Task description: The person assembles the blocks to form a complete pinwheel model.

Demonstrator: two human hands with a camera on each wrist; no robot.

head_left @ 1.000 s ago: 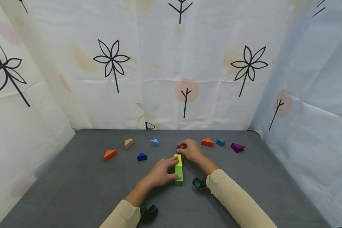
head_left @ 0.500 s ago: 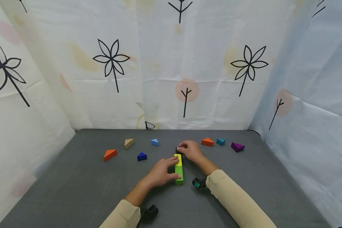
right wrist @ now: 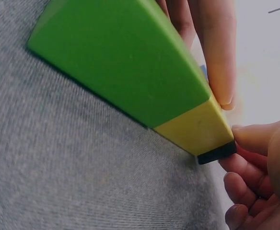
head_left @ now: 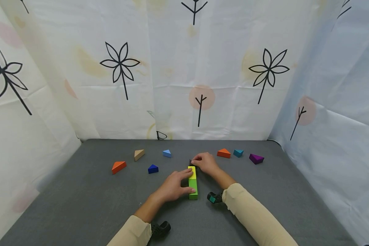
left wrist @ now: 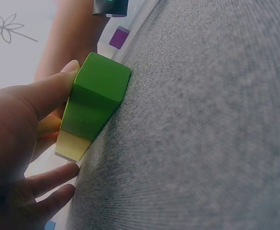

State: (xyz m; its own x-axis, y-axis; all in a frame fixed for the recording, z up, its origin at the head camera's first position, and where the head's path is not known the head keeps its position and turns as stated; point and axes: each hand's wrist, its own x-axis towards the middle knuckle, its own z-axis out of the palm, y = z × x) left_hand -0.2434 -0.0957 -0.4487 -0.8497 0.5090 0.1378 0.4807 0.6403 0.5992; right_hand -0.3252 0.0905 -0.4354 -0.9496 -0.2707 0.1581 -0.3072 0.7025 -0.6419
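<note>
A green block (head_left: pixel 193 184) and a yellow block (head_left: pixel 192 175) lie end to end in a line on the grey table. My left hand (head_left: pixel 171 187) rests on them from the left, its thumb over the green one and a forefinger on top of the yellow one, fingers extended. At the far end, my right hand (head_left: pixel 206 162) pinches a small black triangular block (right wrist: pixel 217 152) between thumb and fingers. That dark piece sits against the yellow end face in the right wrist view; in the head view the fingers cover most of it.
Left of the hands lie an orange-red triangle (head_left: pixel 119 167), a tan triangle (head_left: pixel 139 155), a light blue one (head_left: pixel 167 153) and a dark blue one (head_left: pixel 153 169). To the right are an orange triangle (head_left: pixel 223 153), a teal one (head_left: pixel 238 153) and a purple one (head_left: pixel 256 159).
My right hand has drawn slightly nearer with the black block, bringing it close to the yellow block's far end. The left hand and the two lined-up blocks have stayed in place.
</note>
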